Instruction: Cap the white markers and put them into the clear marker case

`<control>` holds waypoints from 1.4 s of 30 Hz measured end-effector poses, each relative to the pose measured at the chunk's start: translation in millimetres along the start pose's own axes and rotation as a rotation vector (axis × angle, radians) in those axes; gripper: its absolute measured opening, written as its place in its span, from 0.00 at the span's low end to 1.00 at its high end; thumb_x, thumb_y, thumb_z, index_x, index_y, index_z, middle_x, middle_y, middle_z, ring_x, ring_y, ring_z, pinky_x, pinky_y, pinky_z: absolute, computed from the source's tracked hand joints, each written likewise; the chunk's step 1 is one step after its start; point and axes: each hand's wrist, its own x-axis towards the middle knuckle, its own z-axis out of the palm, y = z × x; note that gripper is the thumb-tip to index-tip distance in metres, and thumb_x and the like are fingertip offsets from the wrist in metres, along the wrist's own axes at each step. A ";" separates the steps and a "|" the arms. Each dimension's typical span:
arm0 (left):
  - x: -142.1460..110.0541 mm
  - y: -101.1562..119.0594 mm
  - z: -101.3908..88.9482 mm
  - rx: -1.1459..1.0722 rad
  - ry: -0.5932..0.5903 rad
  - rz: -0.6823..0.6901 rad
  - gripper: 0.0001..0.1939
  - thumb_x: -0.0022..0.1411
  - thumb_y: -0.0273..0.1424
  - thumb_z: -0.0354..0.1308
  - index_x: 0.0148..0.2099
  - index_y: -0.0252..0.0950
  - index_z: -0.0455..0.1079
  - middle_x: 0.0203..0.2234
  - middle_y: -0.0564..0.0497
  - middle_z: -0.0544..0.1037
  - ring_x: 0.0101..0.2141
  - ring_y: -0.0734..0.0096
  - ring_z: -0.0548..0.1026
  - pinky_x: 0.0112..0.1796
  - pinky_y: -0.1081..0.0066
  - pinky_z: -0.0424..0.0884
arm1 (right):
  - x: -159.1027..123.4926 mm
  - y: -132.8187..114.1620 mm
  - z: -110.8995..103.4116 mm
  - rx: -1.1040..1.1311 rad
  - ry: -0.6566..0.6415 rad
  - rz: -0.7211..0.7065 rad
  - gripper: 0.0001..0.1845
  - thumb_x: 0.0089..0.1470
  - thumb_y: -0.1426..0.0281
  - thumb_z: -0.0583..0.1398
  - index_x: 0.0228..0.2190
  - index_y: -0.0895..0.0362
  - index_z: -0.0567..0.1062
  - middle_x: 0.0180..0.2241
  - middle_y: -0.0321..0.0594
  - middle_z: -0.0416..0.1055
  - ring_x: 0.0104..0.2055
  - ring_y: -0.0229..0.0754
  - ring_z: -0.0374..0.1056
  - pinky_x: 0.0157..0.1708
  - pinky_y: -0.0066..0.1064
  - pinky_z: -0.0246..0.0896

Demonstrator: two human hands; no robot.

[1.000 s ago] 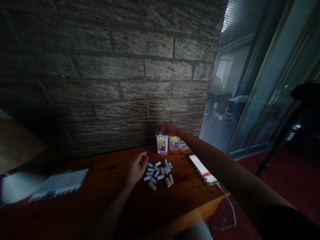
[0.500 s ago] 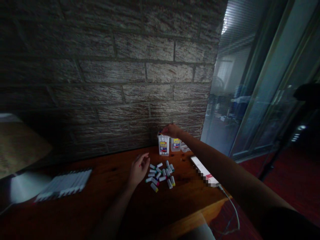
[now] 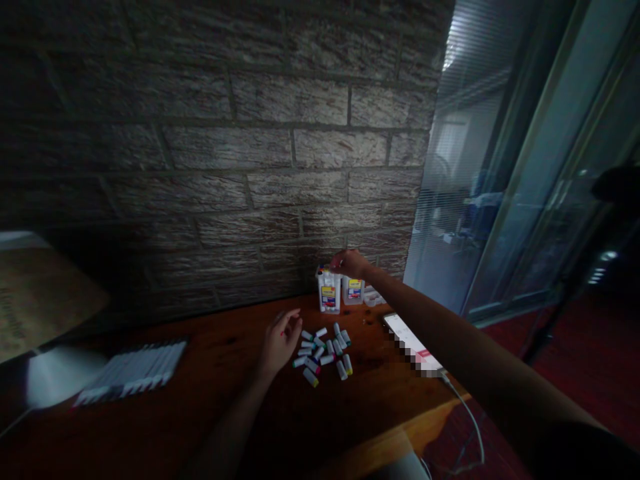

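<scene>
Wooden tabletop [image 3: 215, 363], and above it the left hand [image 3: 281, 341], loosely open; next, scattered white cylinders [image 3: 327, 359]; behind them, the filled plastic box [image 3: 329, 298] (probably light, stiff, slippery: take its sides), right hand [image 3: 351, 263] at its top, grip impossible to tell.

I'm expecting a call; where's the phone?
In the head view, the phone lies right of centre on the table, between the white pieces and the right forearm, a cable at its near end.

Compared with a second ago, my bare right hand [image 3: 350, 264] sits further right above the clear, yellow-labelled plastic box [image 3: 329, 297], leaving more coloured marker ends [image 3: 321, 271] uncovered
</scene>
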 end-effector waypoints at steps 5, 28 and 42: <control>-0.1 -2.1 0.9 0.008 -0.004 0.009 0.13 0.66 0.37 0.50 0.48 0.38 0.70 0.38 0.48 0.77 0.28 0.74 0.73 0.35 0.70 0.72 | -3.3 3.6 -7.1 0.014 -0.069 0.014 0.09 0.51 0.71 0.66 0.37 0.55 0.81 0.38 0.37 0.80 0.40 0.39 0.75 0.41 0.24 0.64; -1.9 -3.1 0.7 0.014 -0.050 -0.010 0.13 0.66 0.37 0.51 0.48 0.38 0.70 0.37 0.49 0.77 0.29 0.74 0.74 0.35 0.72 0.71 | 5.3 -18.9 -3.8 -0.039 -0.036 0.081 0.07 0.53 0.69 0.62 0.33 0.53 0.82 0.35 0.38 0.80 0.39 0.42 0.75 0.38 0.25 0.66; -1.6 -2.6 1.1 0.011 -0.047 -0.004 0.12 0.66 0.36 0.51 0.47 0.38 0.71 0.38 0.49 0.77 0.30 0.74 0.73 0.35 0.73 0.70 | 4.8 -19.7 0.9 -0.074 -0.061 0.101 0.10 0.53 0.71 0.62 0.37 0.55 0.82 0.38 0.38 0.80 0.41 0.41 0.75 0.40 0.23 0.63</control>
